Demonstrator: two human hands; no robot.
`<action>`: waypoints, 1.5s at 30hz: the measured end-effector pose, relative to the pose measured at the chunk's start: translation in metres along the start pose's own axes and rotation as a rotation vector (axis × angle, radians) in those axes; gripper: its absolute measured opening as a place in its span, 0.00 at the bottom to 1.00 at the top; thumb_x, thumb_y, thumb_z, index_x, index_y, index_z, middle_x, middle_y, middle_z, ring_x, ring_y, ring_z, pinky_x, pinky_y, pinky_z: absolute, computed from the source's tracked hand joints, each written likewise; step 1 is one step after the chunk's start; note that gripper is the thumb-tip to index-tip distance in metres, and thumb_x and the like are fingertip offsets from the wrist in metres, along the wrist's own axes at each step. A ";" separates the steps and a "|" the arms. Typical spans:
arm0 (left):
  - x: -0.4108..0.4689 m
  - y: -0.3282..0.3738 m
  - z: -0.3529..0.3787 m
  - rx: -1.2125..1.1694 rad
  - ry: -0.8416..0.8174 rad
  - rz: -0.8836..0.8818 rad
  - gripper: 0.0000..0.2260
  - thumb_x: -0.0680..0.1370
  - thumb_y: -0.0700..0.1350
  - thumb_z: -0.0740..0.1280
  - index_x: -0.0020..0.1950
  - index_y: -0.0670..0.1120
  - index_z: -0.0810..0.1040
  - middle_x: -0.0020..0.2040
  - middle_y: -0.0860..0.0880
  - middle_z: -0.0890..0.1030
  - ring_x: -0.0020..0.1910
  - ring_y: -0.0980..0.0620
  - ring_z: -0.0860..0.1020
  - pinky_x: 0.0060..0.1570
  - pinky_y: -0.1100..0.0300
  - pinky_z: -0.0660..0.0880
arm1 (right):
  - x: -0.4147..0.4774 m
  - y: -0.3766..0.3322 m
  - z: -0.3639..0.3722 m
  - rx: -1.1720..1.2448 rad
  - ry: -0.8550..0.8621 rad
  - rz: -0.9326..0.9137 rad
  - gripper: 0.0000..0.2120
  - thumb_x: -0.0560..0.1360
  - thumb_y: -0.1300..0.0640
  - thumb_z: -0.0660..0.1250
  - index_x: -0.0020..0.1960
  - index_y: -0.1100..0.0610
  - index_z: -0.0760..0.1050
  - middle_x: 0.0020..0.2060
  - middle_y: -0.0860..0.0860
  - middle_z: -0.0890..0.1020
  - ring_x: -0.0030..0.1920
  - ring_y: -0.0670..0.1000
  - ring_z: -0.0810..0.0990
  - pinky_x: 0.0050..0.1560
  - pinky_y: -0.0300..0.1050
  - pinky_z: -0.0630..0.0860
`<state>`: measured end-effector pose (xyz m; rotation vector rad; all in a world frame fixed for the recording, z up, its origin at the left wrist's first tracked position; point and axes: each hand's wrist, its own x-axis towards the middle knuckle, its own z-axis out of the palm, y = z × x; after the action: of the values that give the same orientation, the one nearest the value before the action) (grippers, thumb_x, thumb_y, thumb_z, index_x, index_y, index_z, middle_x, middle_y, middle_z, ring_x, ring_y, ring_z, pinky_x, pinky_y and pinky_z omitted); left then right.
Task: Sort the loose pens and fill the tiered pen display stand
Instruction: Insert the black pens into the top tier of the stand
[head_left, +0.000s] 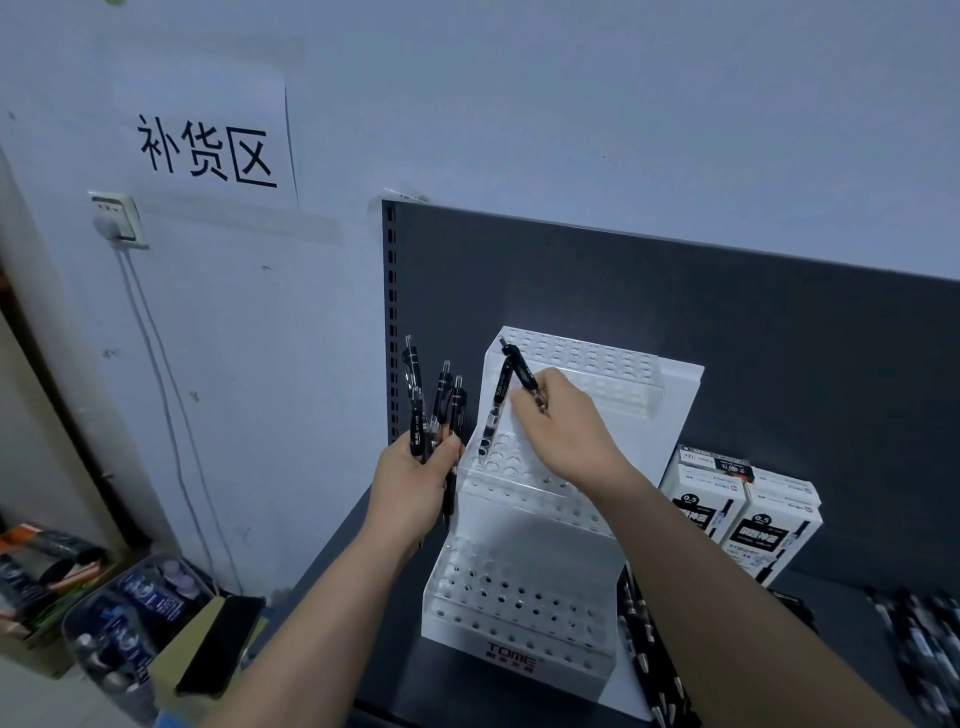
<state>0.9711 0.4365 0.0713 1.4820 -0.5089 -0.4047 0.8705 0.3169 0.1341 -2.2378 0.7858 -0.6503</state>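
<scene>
Right fingers (524, 410) are clenched in a pinch on the lower barrel of one black pen (521, 370). It's tilted, clicker end up and to the left, and the tip is hidden behind the fingers. I see the right hand (563, 428) over the stand's middle tier, with the forearm crossing in front of that tier's right part.

Second pen (493, 410) sits in a hole at the left end of the middle tier, leaning right. Its top crosses the pinched pen near the clicker; I can't tell if they touch.

Left fingers (453, 451) are wrapped around a bundle (434, 410) of several black pens, clicker ends up and fanned apart. The left hand (413, 480) is just left of the stand, level with the middle tier.

Stand (519, 631) is white with three stepped tiers of holes and "TOME" on the front. It stands on a dark shelf (395, 649) against a dark panel (727, 338).

Two white pen boxes (743, 514) stand upright, just right of the stand. Loose pens (647, 644) lie along the stand's right side, and more pens (919, 639) lie at the shelf's far right, blurred.

On the wall there's a paper sign (208, 150) and a socket (117, 218) with a plug and cable. Bottles (130, 623) sit in packs at lower left.
</scene>
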 end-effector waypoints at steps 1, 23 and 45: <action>0.001 0.001 0.000 0.018 0.001 0.001 0.03 0.79 0.43 0.67 0.46 0.46 0.79 0.37 0.53 0.82 0.34 0.57 0.77 0.34 0.65 0.70 | -0.003 0.002 -0.003 0.051 -0.003 0.008 0.09 0.81 0.53 0.54 0.49 0.58 0.68 0.39 0.52 0.75 0.34 0.49 0.69 0.34 0.44 0.66; 0.002 0.012 0.000 0.021 -0.022 0.037 0.05 0.78 0.43 0.67 0.43 0.50 0.78 0.41 0.51 0.82 0.38 0.55 0.78 0.38 0.63 0.71 | 0.008 0.012 0.011 0.040 0.296 -0.087 0.10 0.77 0.57 0.67 0.37 0.57 0.72 0.28 0.43 0.74 0.31 0.43 0.71 0.36 0.42 0.70; 0.002 0.015 -0.002 0.000 -0.032 0.061 0.04 0.77 0.42 0.69 0.44 0.51 0.79 0.42 0.53 0.83 0.42 0.56 0.80 0.42 0.64 0.72 | 0.017 0.018 0.017 -0.159 0.117 0.143 0.13 0.70 0.60 0.67 0.30 0.66 0.73 0.25 0.60 0.74 0.28 0.50 0.68 0.33 0.49 0.75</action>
<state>0.9733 0.4373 0.0863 1.4587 -0.5783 -0.3809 0.8864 0.3016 0.1136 -2.2752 1.0792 -0.6743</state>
